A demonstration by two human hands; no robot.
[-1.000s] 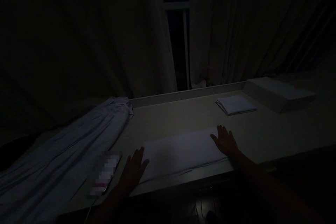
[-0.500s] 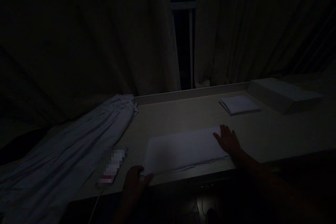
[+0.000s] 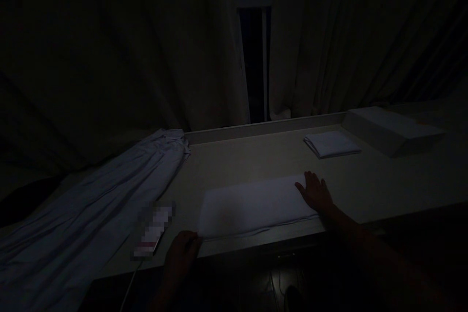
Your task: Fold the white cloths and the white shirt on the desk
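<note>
A long folded white cloth (image 3: 252,207) lies flat on the pale desk (image 3: 234,161), near its front edge. My right hand (image 3: 315,192) rests with spread fingers on the cloth's right end. At the cloth's near left corner, my left hand (image 3: 185,248) has its thumb and forefinger brought together on the edge of the fabric. The scene is very dark, so the fine detail of the left fingertips is dim.
A smaller folded cloth (image 3: 332,144) lies at the back right, beside a white box (image 3: 397,129). Crumpled pale fabric (image 3: 120,195) covers the left side. A blurred phone-like object (image 3: 155,229) with a cable (image 3: 130,285) lies near my left hand. Curtains (image 3: 204,48) hang behind.
My left thumb and forefinger have closed together at the cloth's corner. My right hand stays spread on the right end. The view has shifted slightly.
</note>
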